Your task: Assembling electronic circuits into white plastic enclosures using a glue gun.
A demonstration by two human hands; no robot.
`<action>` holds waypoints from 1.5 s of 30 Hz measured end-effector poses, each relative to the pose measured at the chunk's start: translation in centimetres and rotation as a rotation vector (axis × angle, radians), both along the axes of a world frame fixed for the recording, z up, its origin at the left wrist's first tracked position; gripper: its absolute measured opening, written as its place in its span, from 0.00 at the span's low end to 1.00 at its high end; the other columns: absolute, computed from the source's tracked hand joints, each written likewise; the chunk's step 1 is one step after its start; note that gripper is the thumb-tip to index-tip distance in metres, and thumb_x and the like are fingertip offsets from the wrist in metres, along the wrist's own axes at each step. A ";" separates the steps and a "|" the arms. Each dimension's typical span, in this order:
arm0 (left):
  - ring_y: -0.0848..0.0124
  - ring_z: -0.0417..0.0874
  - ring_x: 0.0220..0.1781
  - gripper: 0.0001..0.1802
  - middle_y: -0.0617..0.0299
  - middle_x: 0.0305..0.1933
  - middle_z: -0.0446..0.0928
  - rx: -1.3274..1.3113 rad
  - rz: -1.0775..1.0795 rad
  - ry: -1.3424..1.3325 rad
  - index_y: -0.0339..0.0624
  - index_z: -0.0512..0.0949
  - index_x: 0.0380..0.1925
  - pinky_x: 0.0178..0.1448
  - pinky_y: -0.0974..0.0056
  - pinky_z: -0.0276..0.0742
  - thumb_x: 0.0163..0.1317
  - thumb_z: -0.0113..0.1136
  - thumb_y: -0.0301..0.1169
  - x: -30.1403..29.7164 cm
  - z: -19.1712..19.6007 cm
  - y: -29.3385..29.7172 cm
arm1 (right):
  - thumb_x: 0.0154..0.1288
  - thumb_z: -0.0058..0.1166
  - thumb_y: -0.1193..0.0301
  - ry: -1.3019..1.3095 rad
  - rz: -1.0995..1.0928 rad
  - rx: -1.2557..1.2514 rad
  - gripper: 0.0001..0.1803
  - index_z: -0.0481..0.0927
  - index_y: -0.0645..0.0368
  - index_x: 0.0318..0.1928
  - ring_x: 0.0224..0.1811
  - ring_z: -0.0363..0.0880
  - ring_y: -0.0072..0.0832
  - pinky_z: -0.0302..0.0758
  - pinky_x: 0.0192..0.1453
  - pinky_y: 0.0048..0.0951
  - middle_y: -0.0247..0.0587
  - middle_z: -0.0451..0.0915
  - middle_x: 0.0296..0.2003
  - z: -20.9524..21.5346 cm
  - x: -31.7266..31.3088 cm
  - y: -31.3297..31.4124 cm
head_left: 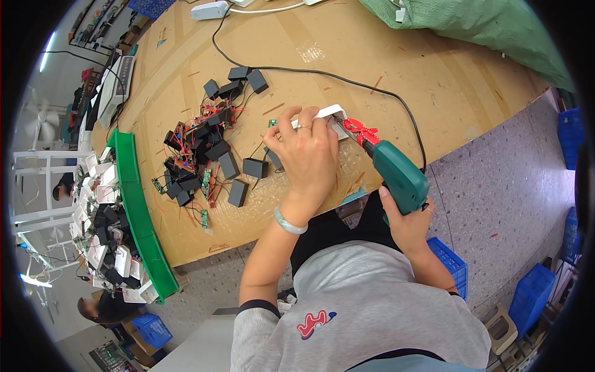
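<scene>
Your left hand [308, 152] clamps down over a small white housing [333, 118] at the near edge of the bench [347, 56], hiding most of it. Your right hand [406, 224] grips the green electric screwdriver [396, 173], whose red nose meets the housing; the bit itself can't be made out.

A small white plastic casing [331, 118] lies flat near the table's near edge, partly covered. A green electric screwdriver [396, 173] with a red front section tilts down-left, its tip touching the casing's right side.
</scene>
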State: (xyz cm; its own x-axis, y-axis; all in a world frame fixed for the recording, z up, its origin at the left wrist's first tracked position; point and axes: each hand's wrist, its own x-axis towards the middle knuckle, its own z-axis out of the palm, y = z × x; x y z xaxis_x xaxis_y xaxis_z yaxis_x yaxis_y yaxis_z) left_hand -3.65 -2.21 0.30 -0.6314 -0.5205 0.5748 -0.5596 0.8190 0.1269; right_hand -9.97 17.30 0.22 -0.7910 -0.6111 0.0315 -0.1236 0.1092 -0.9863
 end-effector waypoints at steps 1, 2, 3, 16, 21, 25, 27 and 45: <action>0.58 0.74 0.63 0.04 0.66 0.51 0.82 0.000 0.000 0.000 0.44 0.83 0.28 0.62 0.47 0.57 0.55 0.68 0.30 0.0 0.0 0.0 | 0.65 0.65 0.80 0.000 0.000 0.000 0.15 0.81 0.69 0.52 0.45 0.81 0.20 0.77 0.53 0.24 0.39 0.85 0.43 -0.1 0.0 0.0; 0.58 0.74 0.63 0.04 0.66 0.51 0.82 0.007 0.003 0.001 0.44 0.83 0.28 0.63 0.47 0.57 0.55 0.68 0.30 0.0 0.1 0.0 | 0.65 0.64 0.80 0.005 0.005 -0.015 0.15 0.81 0.69 0.52 0.45 0.81 0.20 0.77 0.53 0.23 0.38 0.85 0.43 -0.1 0.0 -0.1; 0.58 0.74 0.63 0.04 0.66 0.51 0.82 0.014 0.005 0.003 0.44 0.83 0.27 0.63 0.47 0.57 0.55 0.68 0.30 0.0 0.1 0.0 | 0.66 0.64 0.80 0.010 0.010 -0.029 0.15 0.81 0.69 0.51 0.44 0.81 0.20 0.77 0.52 0.23 0.38 0.85 0.43 -0.2 -0.1 -0.1; 0.59 0.73 0.63 0.04 0.67 0.51 0.81 0.009 0.006 0.000 0.45 0.83 0.27 0.61 0.48 0.57 0.55 0.67 0.30 -0.1 0.2 0.0 | 0.64 0.65 0.79 0.084 -0.011 -0.020 0.10 0.81 0.67 0.45 0.36 0.79 0.19 0.76 0.43 0.23 0.36 0.83 0.35 -0.4 0.0 -0.2; 0.59 0.74 0.63 0.04 0.67 0.50 0.81 0.007 0.009 0.005 0.45 0.83 0.27 0.61 0.48 0.57 0.55 0.67 0.31 -0.1 0.1 0.0 | 0.64 0.65 0.79 0.167 -0.001 -0.014 0.09 0.81 0.67 0.43 0.34 0.78 0.20 0.75 0.41 0.24 0.37 0.82 0.33 -0.5 0.0 -0.2; 0.59 0.74 0.62 0.04 0.67 0.50 0.81 -0.003 0.007 0.006 0.45 0.83 0.27 0.61 0.47 0.57 0.55 0.67 0.31 -0.1 0.1 0.0 | 0.64 0.65 0.79 0.149 -0.016 -0.033 0.10 0.81 0.66 0.44 0.34 0.78 0.20 0.75 0.41 0.24 0.37 0.82 0.33 -0.7 0.1 -0.2; 0.59 0.74 0.62 0.04 0.67 0.50 0.81 0.009 0.010 0.009 0.45 0.83 0.27 0.61 0.47 0.57 0.55 0.68 0.31 -0.1 0.2 0.1 | 0.63 0.66 0.79 0.136 -0.006 -0.028 0.10 0.81 0.67 0.44 0.34 0.79 0.20 0.76 0.41 0.24 0.37 0.82 0.33 -1.0 0.0 -0.1; 0.58 0.73 0.64 0.04 0.66 0.52 0.82 0.008 0.017 -0.019 0.46 0.84 0.30 0.62 0.45 0.57 0.55 0.68 0.31 0.1 0.2 0.2 | 0.62 0.67 0.80 0.072 -0.043 -0.034 0.13 0.83 0.67 0.47 0.39 0.81 0.22 0.76 0.43 0.24 0.39 0.84 0.40 0.4 0.4 2.7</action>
